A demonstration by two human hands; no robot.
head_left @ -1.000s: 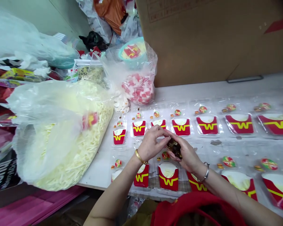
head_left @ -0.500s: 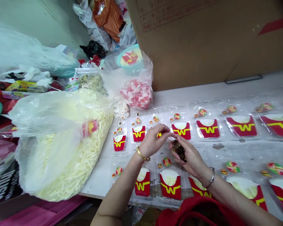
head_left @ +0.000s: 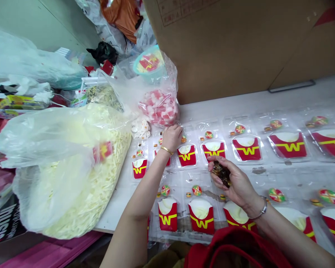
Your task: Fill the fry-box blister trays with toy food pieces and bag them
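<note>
My right hand (head_left: 234, 182) is cupped palm-up around a clump of small dark brown, glossy pieces (head_left: 222, 174), over the front edge of the back row of trays. At the back row, my left hand (head_left: 173, 138) is bent down with its fingers closed together; whatever is at its fingertips is hidden. It covers part of a clear plastic tray with a red fries box. Right beside it is another tray with a red fries box (head_left: 187, 155) bearing a yellow W and a small round pizza piece (head_left: 183, 139). A small burger piece (head_left: 202, 139) lies in the tray further right.
A large clear bag of pale yellow fries-like pieces (head_left: 108, 193) spreads over the left. Behind my left hand stands a bag of pink and white pieces (head_left: 160, 108). A large cardboard box (head_left: 240, 52) stands along the back. More filled trays form a front row (head_left: 201, 216).
My left hand has left the right hand and moved left and back to the rear trays. The right hand has shifted slightly right, still holding the dark pieces. The view has shifted a little.
</note>
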